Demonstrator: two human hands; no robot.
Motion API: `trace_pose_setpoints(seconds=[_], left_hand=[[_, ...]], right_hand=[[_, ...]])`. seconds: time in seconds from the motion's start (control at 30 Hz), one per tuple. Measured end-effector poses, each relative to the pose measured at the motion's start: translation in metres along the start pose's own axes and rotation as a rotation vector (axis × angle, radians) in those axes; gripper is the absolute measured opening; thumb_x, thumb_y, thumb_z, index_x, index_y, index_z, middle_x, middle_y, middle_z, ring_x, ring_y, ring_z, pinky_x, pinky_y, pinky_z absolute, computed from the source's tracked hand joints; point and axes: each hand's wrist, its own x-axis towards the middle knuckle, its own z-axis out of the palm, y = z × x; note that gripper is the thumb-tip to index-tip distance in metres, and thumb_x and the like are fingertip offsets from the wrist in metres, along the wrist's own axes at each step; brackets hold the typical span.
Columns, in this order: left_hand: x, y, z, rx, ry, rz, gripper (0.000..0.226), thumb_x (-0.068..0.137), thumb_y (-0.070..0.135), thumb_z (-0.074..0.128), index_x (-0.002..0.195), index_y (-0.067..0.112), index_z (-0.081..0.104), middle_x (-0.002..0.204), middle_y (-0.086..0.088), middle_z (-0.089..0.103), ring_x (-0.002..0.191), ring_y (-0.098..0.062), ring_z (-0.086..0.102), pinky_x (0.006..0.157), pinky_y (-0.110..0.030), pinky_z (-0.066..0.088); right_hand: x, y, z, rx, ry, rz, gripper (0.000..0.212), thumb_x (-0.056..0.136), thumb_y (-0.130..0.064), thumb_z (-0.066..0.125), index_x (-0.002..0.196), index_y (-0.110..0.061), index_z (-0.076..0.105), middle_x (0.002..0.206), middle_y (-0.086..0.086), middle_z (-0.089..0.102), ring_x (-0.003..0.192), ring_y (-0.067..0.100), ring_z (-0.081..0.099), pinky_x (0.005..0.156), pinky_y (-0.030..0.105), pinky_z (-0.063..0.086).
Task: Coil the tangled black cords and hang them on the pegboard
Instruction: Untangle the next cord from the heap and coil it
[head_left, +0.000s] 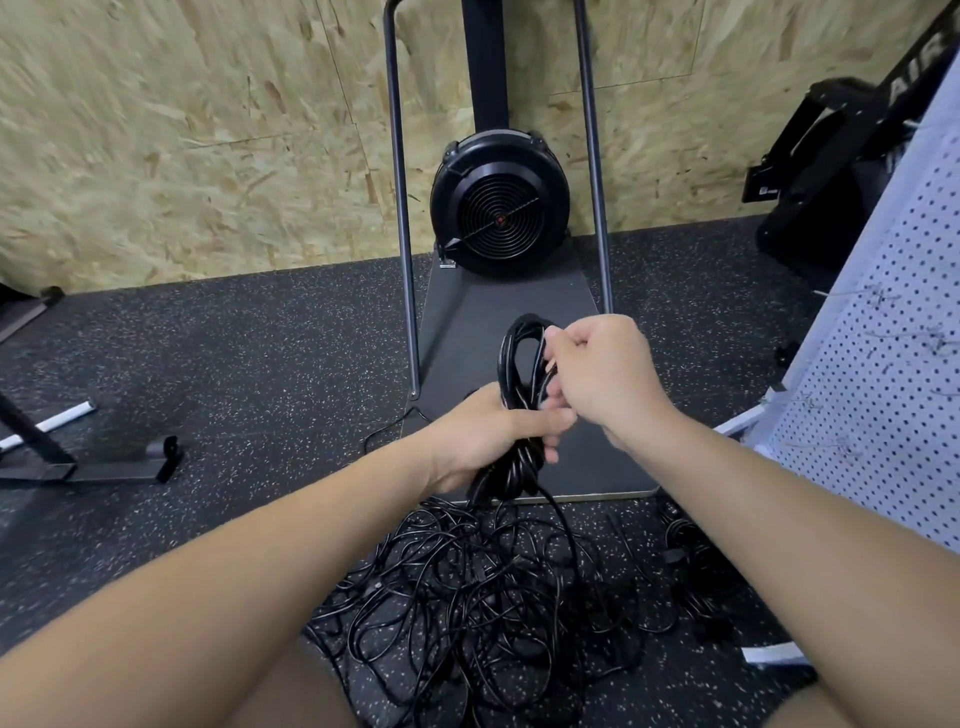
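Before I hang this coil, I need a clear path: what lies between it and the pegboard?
In the head view, only the right hand gripping the coil; beyond it, bare mat and speckled floor up to the pegboard.

- Two bare forearms reach in from the lower corners of the head view; no sleeve covers either one as far as the picture's edge.
- The left hand (485, 441) wears no glove, ring or watch, and its wrist is bare.
- The right hand (597, 371) is likewise ungloved, with no ring, band or watch at the wrist.
- Fingernails, where they show, look short and unpainted, though blur makes this hard to judge.
- At the bottom edge two bare rounded shapes, apparently the knees or thighs, show on either side; no clothing is visible on them.
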Motion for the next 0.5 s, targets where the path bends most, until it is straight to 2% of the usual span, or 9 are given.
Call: trace_pose_setpoints(seconds=[0.07, 0.1, 0.13, 0.2, 0.27, 0.33, 0.4, 0.5], left_hand=[[0.004, -0.003, 0.002, 0.046, 0.088, 0.005, 0.018, 0.106, 0.012, 0.072, 0.09, 0.017, 0.065, 0.075, 0.003, 0.061, 0.073, -0.017, 0.062, 0.065, -0.023, 0.058], [0.006, -0.004, 0.001, 0.062, 0.113, 0.007, 0.018, 0.106, 0.013, 0.072, 0.09, 0.019, 0.065, 0.073, 0.003, 0.06, 0.073, -0.018, 0.061, 0.064, -0.024, 0.057], [0.008, -0.005, -0.002, 0.069, 0.126, 0.004, 0.017, 0.107, 0.015, 0.071, 0.091, 0.018, 0.065, 0.073, 0.001, 0.06, 0.073, -0.02, 0.06, 0.063, -0.025, 0.057], [0.012, -0.011, -0.009, 0.069, 0.112, -0.001, 0.015, 0.107, 0.018, 0.072, 0.094, 0.016, 0.064, 0.077, -0.004, 0.058, 0.076, -0.024, 0.061, 0.068, -0.029, 0.058], [0.015, -0.018, -0.011, 0.122, 0.092, 0.004, 0.016, 0.106, 0.021, 0.073, 0.094, 0.014, 0.064, 0.077, -0.005, 0.06, 0.079, -0.024, 0.065, 0.079, -0.035, 0.056], [0.016, -0.025, -0.01, 0.246, 0.085, 0.02, 0.018, 0.105, 0.022, 0.074, 0.093, 0.011, 0.066, 0.076, -0.004, 0.064, 0.08, -0.021, 0.068, 0.083, -0.036, 0.052], [0.018, -0.029, -0.008, 0.284, 0.064, 0.021, 0.02, 0.106, 0.019, 0.073, 0.091, 0.008, 0.065, 0.075, -0.004, 0.064, 0.083, -0.021, 0.073, 0.083, -0.035, 0.054], [0.015, -0.026, -0.008, 0.197, -0.019, -0.023, 0.017, 0.106, 0.021, 0.075, 0.098, 0.011, 0.063, 0.079, -0.005, 0.065, 0.079, -0.021, 0.072, 0.08, -0.037, 0.057]], right_hand=[[0.001, 0.001, -0.001, -0.044, -0.024, 0.009, 0.033, 0.109, -0.024, 0.058, 0.088, -0.005, 0.074, 0.061, 0.001, 0.076, 0.058, 0.019, 0.077, 0.072, 0.042, 0.067], [0.003, 0.002, -0.002, -0.112, -0.016, -0.022, 0.023, 0.106, -0.025, 0.06, 0.095, -0.009, 0.073, 0.07, -0.002, 0.079, 0.067, 0.019, 0.078, 0.077, 0.042, 0.065], [0.002, 0.0, -0.004, -0.209, -0.006, -0.073, 0.015, 0.102, -0.029, 0.064, 0.106, -0.016, 0.068, 0.088, -0.006, 0.079, 0.081, 0.018, 0.076, 0.083, 0.042, 0.063], [0.003, 0.001, -0.008, -0.338, -0.054, -0.141, 0.047, 0.092, -0.037, 0.071, 0.133, -0.025, 0.053, 0.128, -0.005, 0.063, 0.106, 0.02, 0.067, 0.093, 0.045, 0.056], [0.005, 0.001, -0.011, -0.237, -0.178, -0.094, 0.07, 0.09, -0.039, 0.072, 0.152, -0.029, 0.041, 0.147, -0.005, 0.051, 0.125, 0.019, 0.059, 0.106, 0.045, 0.051], [0.007, 0.006, -0.01, -0.112, -0.313, -0.029, 0.066, 0.094, -0.034, 0.069, 0.154, -0.031, 0.043, 0.148, -0.008, 0.056, 0.132, 0.018, 0.056, 0.11, 0.042, 0.047], [0.009, 0.013, -0.008, -0.086, -0.381, -0.005, 0.047, 0.094, -0.026, 0.067, 0.139, -0.03, 0.057, 0.132, -0.008, 0.067, 0.122, 0.019, 0.063, 0.105, 0.044, 0.052], [0.015, 0.019, -0.01, 0.123, -0.41, 0.048, 0.035, 0.081, -0.012, 0.064, 0.115, -0.013, 0.07, 0.109, 0.007, 0.076, 0.106, 0.03, 0.069, 0.099, 0.05, 0.054]])
